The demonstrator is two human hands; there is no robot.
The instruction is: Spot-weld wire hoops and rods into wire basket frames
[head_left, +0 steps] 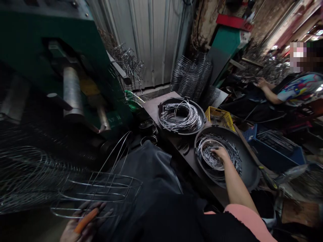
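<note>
My left hand (pixel 80 223) is low at the bottom left, gripping the edge of a bent wire rack frame (pixel 101 186) that rises toward the green press; an orange strip lies across the fingers. My right hand (pixel 220 154) reaches into a small steel bowl (pixel 210 158) of short metal pieces, its fingers curled down among them. That bowl sits inside a large dark pan (pixel 248 168) ringed with wire hoops. A second dark pan (pixel 180 116) of coiled wire rings stands just behind it.
A green press machine (pixel 63 67) fills the left. Stacked wire frames (pixel 191 75) lean at the back wall. A yellow crate (pixel 219 117) and a blue crate (pixel 275 144) sit to the right. Another person's arm (pixel 270 92) works at the far right.
</note>
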